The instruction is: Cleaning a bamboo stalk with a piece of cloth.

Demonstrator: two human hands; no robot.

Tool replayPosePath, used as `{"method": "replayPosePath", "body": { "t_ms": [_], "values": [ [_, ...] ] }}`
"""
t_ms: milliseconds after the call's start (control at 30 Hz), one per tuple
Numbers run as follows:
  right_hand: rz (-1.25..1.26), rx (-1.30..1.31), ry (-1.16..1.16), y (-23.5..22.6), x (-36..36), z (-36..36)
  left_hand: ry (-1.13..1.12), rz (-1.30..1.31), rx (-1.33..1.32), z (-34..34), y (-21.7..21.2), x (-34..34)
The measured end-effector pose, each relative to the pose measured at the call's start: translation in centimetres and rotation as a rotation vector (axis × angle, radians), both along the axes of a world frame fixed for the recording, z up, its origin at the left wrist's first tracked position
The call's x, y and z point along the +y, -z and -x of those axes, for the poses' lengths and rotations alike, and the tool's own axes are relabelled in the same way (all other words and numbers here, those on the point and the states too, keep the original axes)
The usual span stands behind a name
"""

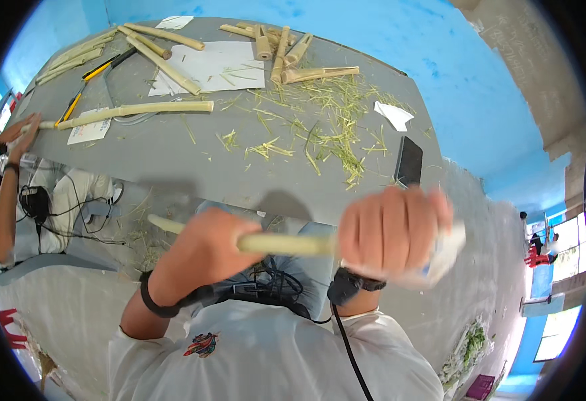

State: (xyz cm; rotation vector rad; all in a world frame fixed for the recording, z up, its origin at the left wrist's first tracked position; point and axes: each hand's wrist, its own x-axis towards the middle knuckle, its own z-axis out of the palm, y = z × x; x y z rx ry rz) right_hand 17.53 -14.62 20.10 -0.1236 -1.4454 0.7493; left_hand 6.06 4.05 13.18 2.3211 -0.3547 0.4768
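Observation:
A pale green bamboo stick (289,244) lies crosswise in front of my body, just off the table's near edge. My left hand (209,247) is closed around it, with the tapering left end sticking out past the fist. Further along to the right, my right hand (393,230) is wrapped round a white sheet (445,257) at the stick's other end. Motion smears that sheet, so I cannot tell whether it is paper or cloth. The stick's right tip is hidden inside the hand and sheet.
On the grey table (226,160) lie green shavings (346,127), a black phone (409,160), cut bamboo pieces (283,57), a long bamboo stick (139,107), a yellow cutter (97,71) and white paper (206,67). At left, another person's hands (25,137) touch the long stick.

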Motion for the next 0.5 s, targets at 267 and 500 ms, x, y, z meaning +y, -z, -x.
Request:
{"method": "replayPosePath", "body": {
  "t_ms": [267, 500],
  "values": [
    [-0.011, -0.01, 0.088, -1.0, -0.3, 1.5, 0.28, 0.092, 0.189, 0.3, 0.1, 1.3],
    [-0.022, -0.3, -0.157, -0.9, -0.9, 2.0, 0.528, -0.02, 0.587, 0.3, -1.7, 1.1]
  ]
}}
